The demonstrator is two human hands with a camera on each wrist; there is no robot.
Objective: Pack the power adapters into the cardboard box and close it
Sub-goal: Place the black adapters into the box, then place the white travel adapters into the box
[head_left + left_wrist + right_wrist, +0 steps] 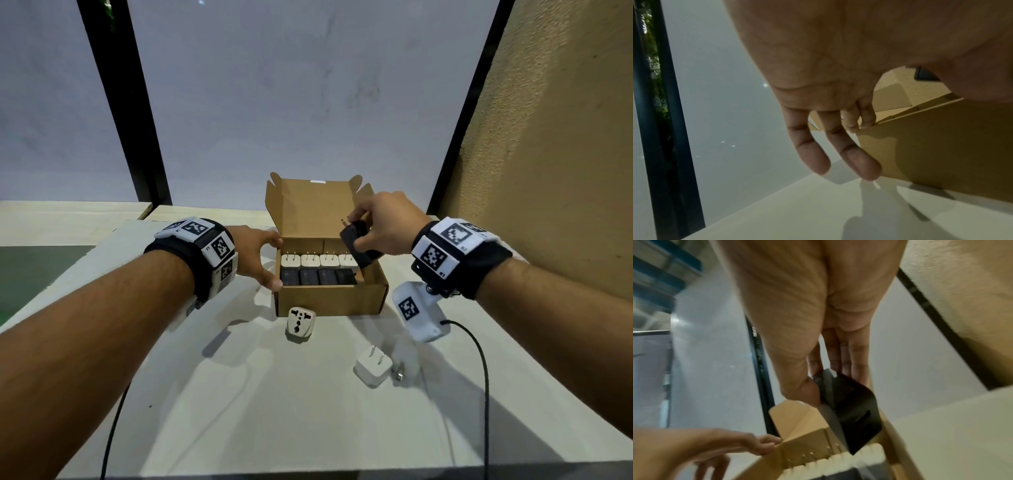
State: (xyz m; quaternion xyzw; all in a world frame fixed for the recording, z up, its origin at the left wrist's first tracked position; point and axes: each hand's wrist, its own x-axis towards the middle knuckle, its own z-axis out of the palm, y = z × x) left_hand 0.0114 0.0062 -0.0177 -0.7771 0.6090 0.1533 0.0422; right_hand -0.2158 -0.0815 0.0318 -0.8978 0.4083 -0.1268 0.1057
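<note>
The brown cardboard box (329, 298) stands open on the white table, its lid (315, 205) upright at the back. Inside lie a row of white adapters (320, 260) and a row of black adapters (318, 277). My right hand (363, 236) pinches a black adapter (354, 245) tilted above the box's right end, seen close in the right wrist view (855, 415). My left hand (272, 262) grips the box's left wall, thumb at the front corner, fingertips (865, 123) on the rim. A white travel adapter (299, 323) and a white pronged adapter (373, 370) lie loose in front.
A small blurred metal-tipped item (400, 373) lies beside the pronged adapter. Black cables (479, 359) trail from both wrists over the table. A tan wall (548, 137) rises on the right, pale window panels with dark frames stand behind.
</note>
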